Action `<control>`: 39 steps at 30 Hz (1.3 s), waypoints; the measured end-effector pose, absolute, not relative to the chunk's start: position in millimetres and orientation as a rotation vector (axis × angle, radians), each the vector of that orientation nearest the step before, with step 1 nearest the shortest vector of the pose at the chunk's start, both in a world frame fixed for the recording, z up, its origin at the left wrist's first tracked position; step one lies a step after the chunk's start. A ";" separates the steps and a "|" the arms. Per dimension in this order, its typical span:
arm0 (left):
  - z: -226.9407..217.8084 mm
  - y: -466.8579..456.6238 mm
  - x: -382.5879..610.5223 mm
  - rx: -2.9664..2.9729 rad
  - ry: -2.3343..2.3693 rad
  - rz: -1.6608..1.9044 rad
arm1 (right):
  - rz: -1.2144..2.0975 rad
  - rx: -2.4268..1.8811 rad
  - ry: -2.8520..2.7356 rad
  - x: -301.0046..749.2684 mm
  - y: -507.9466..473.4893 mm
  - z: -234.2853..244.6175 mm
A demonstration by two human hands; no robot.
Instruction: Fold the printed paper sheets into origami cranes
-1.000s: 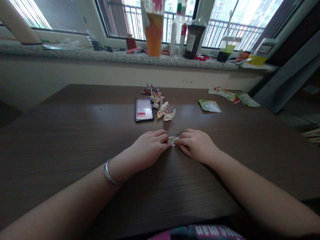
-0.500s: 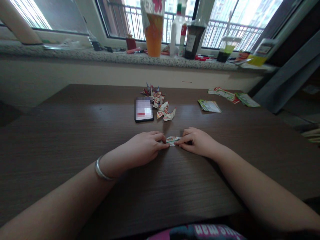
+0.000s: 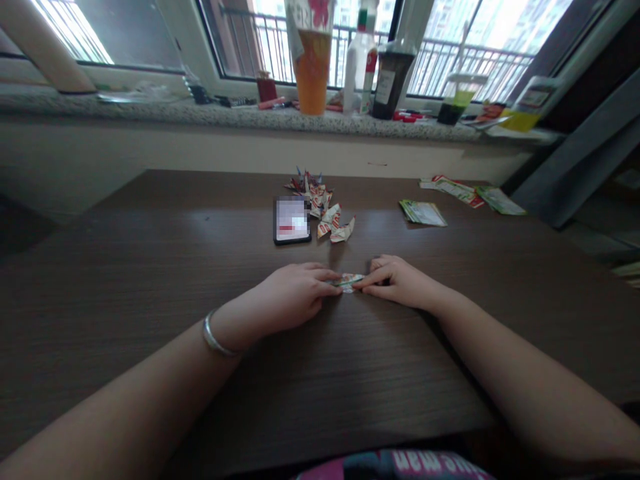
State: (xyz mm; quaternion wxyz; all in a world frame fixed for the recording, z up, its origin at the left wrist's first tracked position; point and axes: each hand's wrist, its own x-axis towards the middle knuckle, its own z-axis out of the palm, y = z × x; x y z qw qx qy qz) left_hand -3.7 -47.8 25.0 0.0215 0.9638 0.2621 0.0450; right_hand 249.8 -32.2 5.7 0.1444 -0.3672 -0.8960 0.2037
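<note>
A small folded piece of printed paper (image 3: 349, 283) lies on the brown table (image 3: 320, 373) between my hands. My left hand (image 3: 293, 293) has its fingers on the paper's left end, thumb and fingers close together. On the right end, my right hand (image 3: 400, 283) pinches or presses with its fingertips. My fingers hide both ends of the paper. Just beyond stand several folded paper shapes (image 3: 329, 219) with red lettering. A phone (image 3: 291, 223) with a lit, blurred screen lies beside them.
Farther right lies a small stack of printed papers (image 3: 423, 213), with loose paper strips (image 3: 457, 191) behind it. The windowsill (image 3: 210, 115) at the back carries a tall cup of orange drink (image 3: 312, 73), a clear bottle (image 3: 353, 73), a dark drink cup (image 3: 391, 80) and small items.
The view has shifted slightly, so the scene sits a little farther right. My left fingers now stretch a bit flatter over the paper; my right fingers keep their place.
</note>
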 end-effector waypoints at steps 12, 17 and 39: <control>21.1 -57.0 0.7 3.075 0.917 0.238 | 0.369 -1.256 -2.279 233.1 -38.7 4.7; 21.3 -58.5 5.6 3.102 0.956 0.306 | 0.350 -1.256 -2.356 232.9 -39.3 4.9; 26.5 -57.8 9.7 3.051 0.942 0.227 | 0.321 -1.601 -2.365 222.0 -40.7 -1.3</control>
